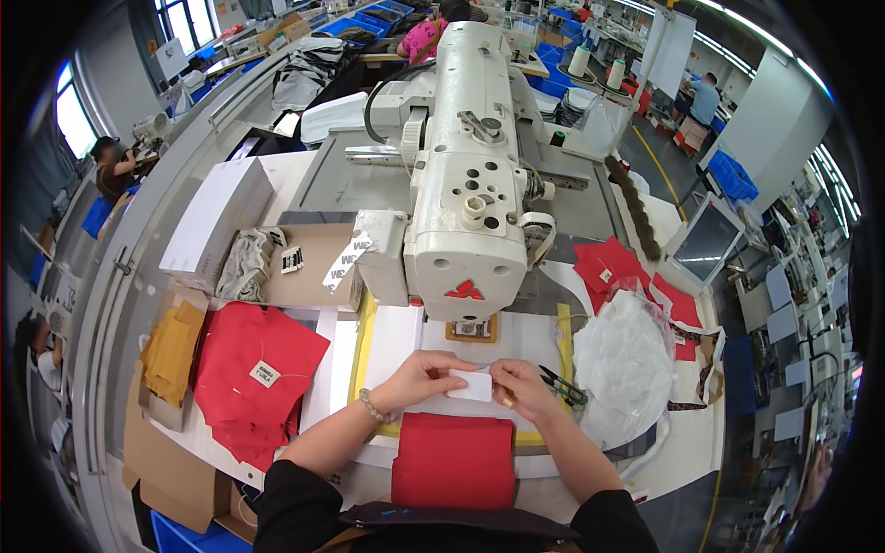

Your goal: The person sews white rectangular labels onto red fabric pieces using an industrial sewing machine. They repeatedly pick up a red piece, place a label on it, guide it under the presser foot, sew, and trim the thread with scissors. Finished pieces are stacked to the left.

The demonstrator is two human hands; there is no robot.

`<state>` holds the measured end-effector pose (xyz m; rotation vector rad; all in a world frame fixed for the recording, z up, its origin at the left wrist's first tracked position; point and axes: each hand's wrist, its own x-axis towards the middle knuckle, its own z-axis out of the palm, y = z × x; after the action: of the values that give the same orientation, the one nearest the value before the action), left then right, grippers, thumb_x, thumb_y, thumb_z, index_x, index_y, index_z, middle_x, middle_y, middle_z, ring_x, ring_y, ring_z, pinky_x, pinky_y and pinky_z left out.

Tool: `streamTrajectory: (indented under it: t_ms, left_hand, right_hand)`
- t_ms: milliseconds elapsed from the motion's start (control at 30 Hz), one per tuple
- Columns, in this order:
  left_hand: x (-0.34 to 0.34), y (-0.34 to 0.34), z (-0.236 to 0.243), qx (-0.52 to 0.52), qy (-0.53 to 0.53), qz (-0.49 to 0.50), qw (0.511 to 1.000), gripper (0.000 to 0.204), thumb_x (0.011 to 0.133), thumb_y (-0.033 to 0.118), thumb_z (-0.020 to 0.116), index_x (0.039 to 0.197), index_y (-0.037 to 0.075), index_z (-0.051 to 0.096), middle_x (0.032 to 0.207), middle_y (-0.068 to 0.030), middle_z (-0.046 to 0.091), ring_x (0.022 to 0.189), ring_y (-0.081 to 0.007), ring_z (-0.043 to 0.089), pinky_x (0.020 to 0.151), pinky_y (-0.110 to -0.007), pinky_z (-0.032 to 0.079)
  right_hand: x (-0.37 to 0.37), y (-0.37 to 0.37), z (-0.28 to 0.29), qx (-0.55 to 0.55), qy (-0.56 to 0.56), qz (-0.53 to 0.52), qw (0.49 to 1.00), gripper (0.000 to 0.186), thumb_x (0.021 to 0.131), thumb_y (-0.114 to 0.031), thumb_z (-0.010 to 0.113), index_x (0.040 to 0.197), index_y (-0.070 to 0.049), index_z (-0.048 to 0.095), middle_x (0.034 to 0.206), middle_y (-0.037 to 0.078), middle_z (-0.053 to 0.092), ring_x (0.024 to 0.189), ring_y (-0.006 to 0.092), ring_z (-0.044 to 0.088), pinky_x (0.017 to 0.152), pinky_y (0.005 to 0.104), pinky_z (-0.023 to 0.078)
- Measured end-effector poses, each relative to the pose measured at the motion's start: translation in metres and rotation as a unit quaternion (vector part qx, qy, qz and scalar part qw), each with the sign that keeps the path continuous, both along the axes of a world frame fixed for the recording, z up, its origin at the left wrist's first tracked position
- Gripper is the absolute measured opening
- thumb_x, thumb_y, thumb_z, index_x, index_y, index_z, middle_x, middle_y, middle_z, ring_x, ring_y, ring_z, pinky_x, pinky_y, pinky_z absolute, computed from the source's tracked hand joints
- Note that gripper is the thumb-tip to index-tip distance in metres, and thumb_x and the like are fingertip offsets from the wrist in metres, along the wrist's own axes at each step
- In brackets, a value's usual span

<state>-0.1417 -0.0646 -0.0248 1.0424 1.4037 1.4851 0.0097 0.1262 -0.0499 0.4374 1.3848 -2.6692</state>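
Observation:
A small white card (pixel 472 387) with rounded corners is in front of me, over the sewing machine's work area. My left hand (pixel 417 381) is closed on the card's left edge, thumb and fingers pinched. My right hand (pixel 524 389) is at the card's right edge with its fingers curled and closed; whatever they pinch is too small to make out. Nearer to me lies a folded stack of red fabric (pixel 454 461). Just beyond my hands, under the white sewing machine (pixel 470 212), sits a small brass-coloured frame (pixel 472 329). White sheets with yellow edging (pixel 362 343) lie beneath my hands.
Black-handled snips (pixel 564 389) lie right of my right hand, beside a clear bag of white pieces (pixel 622 378). Red fabric pieces with a label (pixel 263 378), yellow pieces (pixel 172 350) and an open cardboard box (pixel 309 265) are at left. A screen (pixel 705 241) stands at right.

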Motion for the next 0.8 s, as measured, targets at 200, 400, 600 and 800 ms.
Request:
streamTrajectory:
  t_ms: [200,400,600,800]
  left_hand:
    - [-0.002,0.0,-0.004,0.003,-0.003,-0.005,1.0,0.028,0.089,0.003,0.069,0.117,0.006,0.07,0.086,0.0,0.062,0.068,-0.004,0.054,0.061,-0.021,0.053]
    - [-0.004,0.0,-0.005,0.014,-0.04,-0.013,0.999,0.017,0.089,0.003,0.068,0.106,0.002,0.071,0.088,-0.0006,0.063,0.069,-0.0041,0.055,0.06,-0.02,0.055]
    - [-0.006,0.0,-0.007,-0.01,-0.07,-0.021,0.997,0.007,0.089,-0.001,0.067,0.095,-0.001,0.07,0.09,-0.0039,0.066,0.069,-0.0076,0.063,0.063,-0.021,0.054]
    - [-0.013,-0.001,0.007,-0.138,0.004,-0.112,0.984,0.007,0.087,0.005,0.071,0.093,0.0,0.07,0.079,-0.0026,0.066,0.067,-0.0075,0.064,0.059,-0.022,0.05]
  right_hand:
    - [0.004,0.004,-0.001,-0.036,-0.007,0.03,0.999,0.018,0.098,-0.015,0.059,0.087,-0.001,0.062,0.08,0.006,0.061,0.048,0.0056,0.046,0.045,0.021,0.031]
    - [0.0,-0.007,0.006,0.104,-0.002,-0.064,0.992,0.011,0.092,-0.009,0.066,0.087,0.0,0.065,0.07,0.002,0.06,0.048,0.0031,0.045,0.042,0.019,0.032]
    - [0.0,-0.011,0.012,0.257,0.011,-0.113,0.96,0.01,0.092,-0.008,0.065,0.086,0.0,0.064,0.064,-0.001,0.056,0.047,0.0019,0.044,0.042,0.0195,0.032]
    - [-0.001,0.006,0.016,0.284,-0.012,-0.159,0.945,0.009,0.092,-0.008,0.064,0.087,-0.001,0.063,0.061,-0.003,0.054,0.047,0.0018,0.044,0.042,0.0199,0.032]
